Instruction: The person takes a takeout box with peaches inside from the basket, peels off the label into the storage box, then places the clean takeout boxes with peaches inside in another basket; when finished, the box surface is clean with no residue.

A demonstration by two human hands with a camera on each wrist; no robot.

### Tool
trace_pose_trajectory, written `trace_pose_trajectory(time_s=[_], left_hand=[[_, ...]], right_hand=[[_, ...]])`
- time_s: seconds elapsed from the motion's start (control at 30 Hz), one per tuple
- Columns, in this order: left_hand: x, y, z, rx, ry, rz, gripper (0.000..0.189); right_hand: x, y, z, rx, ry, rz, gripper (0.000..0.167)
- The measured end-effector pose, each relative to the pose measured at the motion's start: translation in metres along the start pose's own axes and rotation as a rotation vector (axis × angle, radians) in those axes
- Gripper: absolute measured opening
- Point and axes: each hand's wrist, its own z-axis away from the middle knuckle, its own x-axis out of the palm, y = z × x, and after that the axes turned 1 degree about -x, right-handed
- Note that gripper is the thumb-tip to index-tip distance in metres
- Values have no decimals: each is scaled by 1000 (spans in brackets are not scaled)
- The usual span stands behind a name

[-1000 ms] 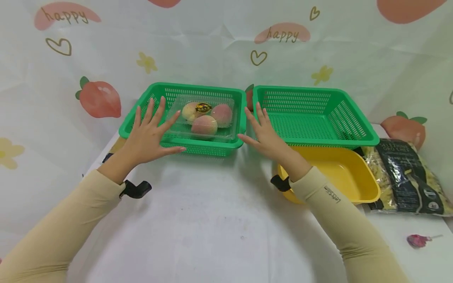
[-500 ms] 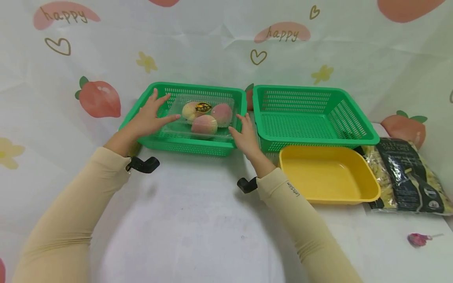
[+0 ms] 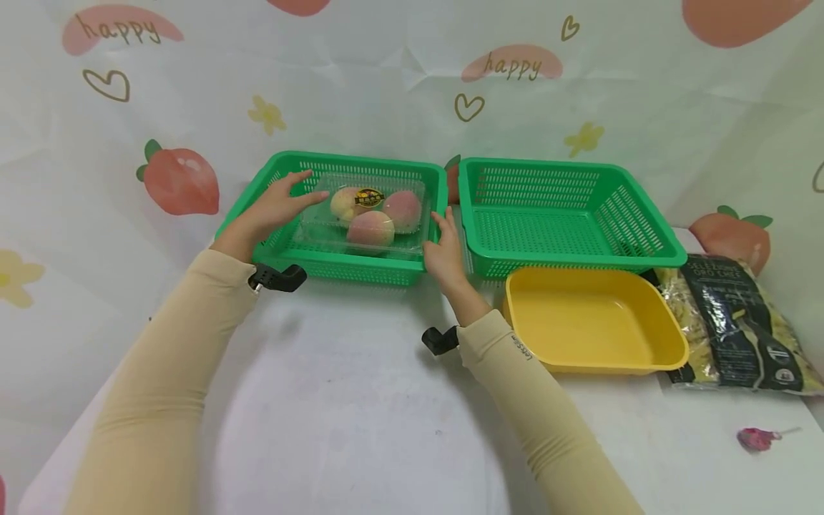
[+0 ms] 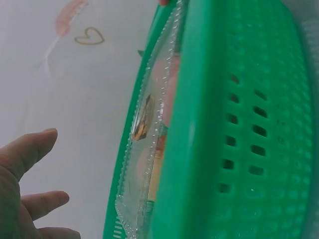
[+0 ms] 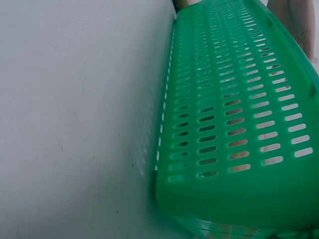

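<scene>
In the head view, a clear plastic clamshell box [image 3: 320, 232] of peaches [image 3: 370, 229] sits in the left green basket [image 3: 341, 270]. My left hand [image 3: 273, 207] hovers over the basket's left end, thumb and fingers spread toward the box. In the left wrist view, the left fingers [image 4: 40, 201] stand apart from the box [image 4: 144, 169]. My right hand [image 3: 445, 254] is at the basket's front right corner, fingers extended along the right rim and thumb close to the front rim. The right wrist view shows the basket's slotted front wall [image 5: 234, 124].
A second green basket [image 3: 573, 256] stands to the right. In front of it is a yellow basin [image 3: 599, 322], with a dark-labelled plastic bag [image 3: 737, 322] beside it. A small dried flower [image 3: 756, 439] lies on the white table [image 3: 360, 415] at right. A printed cloth [image 3: 360, 64] hangs behind.
Both hands have moved inward to the left basket, the right hand leftward from above the yellow basin. The left fingers have drawn closer together. Basket and box have not visibly moved.
</scene>
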Motion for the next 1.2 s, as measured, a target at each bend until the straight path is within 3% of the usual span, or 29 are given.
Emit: trace_pose_trajectory(time_s=[0.4,0.53,0.77,1.0,1.2], left_hand=[[2,-9,-31,-124,-79,128,79],[3,-14,-37,-158,-94,214,79],[7,-24,-43,-220,-95,328,79],[14,-29,-46,-233,-123,416,73],[14,-36,-50,-255,-155,394,71]], right_hand=[[2,2,1,-8,12,-34,59],[2,2,2,-11,14,-44,60],[2,2,2,-4,14,-41,60],[2,3,1,-14,14,-55,59],[1,3,1,-18,14,-53,60]])
